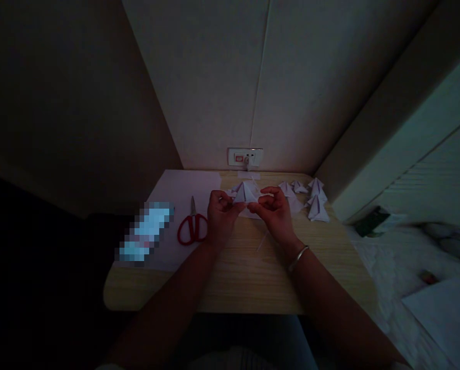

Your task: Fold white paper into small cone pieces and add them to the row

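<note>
I have a folded white paper piece [245, 191] up between my two hands, above the far half of the wooden table [233, 288]. My left hand [222, 213] is closed on its left side and my right hand [274, 210] on its lower right corner, thumbs near each other along the bottom edge; the right index finger is bent and raised a little off the paper. The piece has a pointed top, with pleats fanning down toward me.

I judge this to be a shaping step: setting the folds and evening the lower edge. To my mind the next move calls for a light, level pinch from both sides, so that the layers lie flush and the point is not crushed. Pressing harder with one thumb than the other could skew the pleats. The light is dim, and I cannot tell how crisp the creases are.

To the right stands a group of similar folded paper trees [317, 209], near my right hand but apart from it. A thin paper strip [262, 243] lies below my wrists' gap. On my left, red-handled scissors [193, 228] lie on a white paper sheet [176, 185], points away from me, with a pixelated, phone-like device [147, 231] beside them.
</note>
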Available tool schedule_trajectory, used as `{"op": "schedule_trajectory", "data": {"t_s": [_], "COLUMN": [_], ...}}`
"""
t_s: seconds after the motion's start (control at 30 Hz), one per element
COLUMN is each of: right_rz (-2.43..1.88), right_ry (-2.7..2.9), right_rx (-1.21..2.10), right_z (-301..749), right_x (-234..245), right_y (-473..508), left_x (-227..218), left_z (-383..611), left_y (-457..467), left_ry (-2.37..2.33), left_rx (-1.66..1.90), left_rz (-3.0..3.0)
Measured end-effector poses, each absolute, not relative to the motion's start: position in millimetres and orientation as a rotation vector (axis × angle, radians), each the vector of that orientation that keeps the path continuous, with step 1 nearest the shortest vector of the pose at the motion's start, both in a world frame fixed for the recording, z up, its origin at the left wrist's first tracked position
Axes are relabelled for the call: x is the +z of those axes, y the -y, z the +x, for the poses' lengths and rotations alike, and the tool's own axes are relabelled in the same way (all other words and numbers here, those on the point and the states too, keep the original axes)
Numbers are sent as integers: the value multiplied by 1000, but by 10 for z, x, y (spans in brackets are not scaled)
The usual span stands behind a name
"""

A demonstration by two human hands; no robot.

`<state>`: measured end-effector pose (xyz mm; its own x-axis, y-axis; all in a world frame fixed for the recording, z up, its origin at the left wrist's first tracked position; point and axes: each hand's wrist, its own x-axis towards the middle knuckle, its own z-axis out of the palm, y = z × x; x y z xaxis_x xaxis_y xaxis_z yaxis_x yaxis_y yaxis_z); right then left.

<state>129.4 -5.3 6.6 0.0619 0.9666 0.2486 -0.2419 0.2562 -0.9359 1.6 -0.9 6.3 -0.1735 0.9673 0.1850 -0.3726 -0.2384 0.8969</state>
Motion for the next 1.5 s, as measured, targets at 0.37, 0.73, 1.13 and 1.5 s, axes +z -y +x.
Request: {"op": "schedule_trajectory", "data": {"t_s": [0.37,0.73,1.13,1.5], "right_rz": [-828,-862,-913,-939], "right_ry": [1070,1062,1016,1034], "right_rx": [1098,1124,1161,1219], "right_z": [1270,1304,1324,1298], "right_x": [49,34,-12,-50], "right_y": [38,4,-42,-47], "left_x": [4,-23,-57,-81], "left_z": [22,17,5,18], "left_y": [-10,-26,-66,-70], "left_ry": [-848,-879,-887,-916], "left_rx": [1688,1494,1453,1472], "left_rz": [986,955,863,932]}}
